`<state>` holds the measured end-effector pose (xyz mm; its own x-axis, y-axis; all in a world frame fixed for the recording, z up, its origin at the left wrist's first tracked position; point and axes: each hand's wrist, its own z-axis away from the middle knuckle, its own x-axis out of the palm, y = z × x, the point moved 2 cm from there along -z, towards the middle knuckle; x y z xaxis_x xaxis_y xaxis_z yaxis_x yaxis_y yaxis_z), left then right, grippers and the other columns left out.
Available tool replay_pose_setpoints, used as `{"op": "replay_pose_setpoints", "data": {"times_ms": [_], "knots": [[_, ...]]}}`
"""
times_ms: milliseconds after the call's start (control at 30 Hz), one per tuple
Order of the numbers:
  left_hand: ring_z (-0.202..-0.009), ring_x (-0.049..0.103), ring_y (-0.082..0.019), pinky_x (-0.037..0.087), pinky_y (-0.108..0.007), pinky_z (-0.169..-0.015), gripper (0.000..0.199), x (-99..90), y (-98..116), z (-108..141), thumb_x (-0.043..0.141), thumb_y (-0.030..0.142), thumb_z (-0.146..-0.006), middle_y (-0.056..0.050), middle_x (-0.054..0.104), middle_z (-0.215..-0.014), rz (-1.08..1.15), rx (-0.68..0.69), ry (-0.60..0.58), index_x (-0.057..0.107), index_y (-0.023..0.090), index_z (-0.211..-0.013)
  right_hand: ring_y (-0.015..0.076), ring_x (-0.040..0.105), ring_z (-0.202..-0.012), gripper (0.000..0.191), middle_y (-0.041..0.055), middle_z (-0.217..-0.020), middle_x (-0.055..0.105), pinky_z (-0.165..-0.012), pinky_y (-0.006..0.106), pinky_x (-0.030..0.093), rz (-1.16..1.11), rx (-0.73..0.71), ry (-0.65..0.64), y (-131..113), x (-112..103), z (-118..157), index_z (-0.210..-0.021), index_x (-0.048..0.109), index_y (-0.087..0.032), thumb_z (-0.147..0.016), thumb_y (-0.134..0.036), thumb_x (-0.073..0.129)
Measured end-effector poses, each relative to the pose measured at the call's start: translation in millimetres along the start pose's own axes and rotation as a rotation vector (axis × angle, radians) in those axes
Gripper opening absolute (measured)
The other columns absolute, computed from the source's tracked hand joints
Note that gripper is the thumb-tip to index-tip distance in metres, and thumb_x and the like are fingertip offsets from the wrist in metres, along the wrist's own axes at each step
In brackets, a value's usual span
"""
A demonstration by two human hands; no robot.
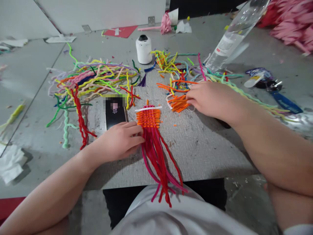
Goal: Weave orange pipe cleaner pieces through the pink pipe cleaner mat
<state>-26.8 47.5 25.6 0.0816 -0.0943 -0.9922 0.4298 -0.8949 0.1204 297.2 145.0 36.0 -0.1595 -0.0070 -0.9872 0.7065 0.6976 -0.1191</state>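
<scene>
Head view looks down on a grey, rough-textured board surface [195, 153] that carries everything, with the small woven mat of orange and red-pink fuzzy pipe cleaners [149, 119] lying near its middle as the landmark. Left of and beyond the mat sprawls a big tangled heap of wavy pipe cleaners in yellow, green, pink and lilac [95, 76], and a twisted red pipe cleaner [80, 120] trails down from that heap, well left of the mat. Far beyond and right of the mat a clear plastic bottle [232, 36] leans tilted over a second, smaller tangle of coloured pipe cleaners [171, 63]. The left hand [121, 140] rests flat on the surface just left of the mat, its fingertips touching the mat's edge and closed on nothing. The right hand [207, 98] lies right of the mat, its fingers down on a little bundle of short orange pipe cleaner pieces [178, 103]; whether they pinch one I cannot tell. A black phone [115, 114] lies just left of the mat, above the left hand. A white cylindrical spool with a black top [143, 49] stands upright straight beyond the mat.
</scene>
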Motion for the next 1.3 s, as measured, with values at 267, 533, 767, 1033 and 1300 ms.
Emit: {"op": "replay_pose_setpoints", "data": {"times_ms": [267,533,767,1033,1300], "knots": [[-0.091,0.062,-0.024,0.051,-0.039,-0.080,0.019,-2.1,10.6,-3.6,0.054,0.019,-0.097,-0.007,0.067,-0.100,0.019,0.084,-0.056,0.069,0.019,-0.109,0.0206,0.061,-0.075,0.017,0.0074,-0.089,0.071,-0.065,0.032,0.033,-0.050,0.068,-0.012,-92.1,-35.1,9.7,-0.094,0.062,-0.019,-0.102,-0.022,0.047],[-0.086,0.062,-0.020,0.048,-0.036,-0.073,0.013,-1.9,33.3,-3.4,0.058,0.017,-0.097,-0.004,0.069,-0.102,-0.034,0.155,-0.002,0.070,0.022,-0.096,0.0187,0.065,-0.077,0.018,0.0055,-0.087,0.072,-0.070,0.030,0.040,-0.418,0.082,0.199,-118.1,23.6,1.5,-0.100,0.063,-0.019,-0.104,-0.025,0.047],[-0.076,0.057,-0.020,0.044,-0.036,-0.064,0.021,-0.8,61.3,-5.7,0.062,0.019,-0.098,-0.002,0.064,-0.084,-0.068,0.160,0.027,0.061,0.020,-0.076,0.0127,0.056,-0.065,0.013,-0.0007,-0.075,0.065,-0.064,0.026,0.038,-0.545,-0.045,0.238,-111.8,53.1,2.4,-0.097,0.063,-0.019,-0.102,-0.024,0.052],[-0.076,0.061,-0.017,0.045,-0.030,-0.062,0.019,-22.1,36.0,0.4,0.046,0.014,-0.100,-0.007,0.067,-0.095,-0.047,-0.069,0.220,0.061,0.017,-0.089,0.0098,0.042,-0.057,0.014,-0.0053,-0.063,0.050,-0.058,0.025,0.033,-0.583,-0.279,0.253,-111.2,50.3,6.3,-0.079,0.055,-0.020,-0.091,-0.015,0.055],[-0.057,0.052,-0.013,0.040,-0.027,-0.054,0.019,-4.3,19.4,0.1,0.052,0.034,-0.102,0.001,0.057,-0.073,0.168,-0.461,0.165,0.058,0.018,-0.094,0.0130,0.043,-0.060,0.015,-0.0018,-0.066,0.055,-0.060,0.030,0.030,-0.524,-0.432,0.084,-120.7,56.6,11.3,-0.074,0.052,-0.022,-0.087,-0.015,0.052]]}}
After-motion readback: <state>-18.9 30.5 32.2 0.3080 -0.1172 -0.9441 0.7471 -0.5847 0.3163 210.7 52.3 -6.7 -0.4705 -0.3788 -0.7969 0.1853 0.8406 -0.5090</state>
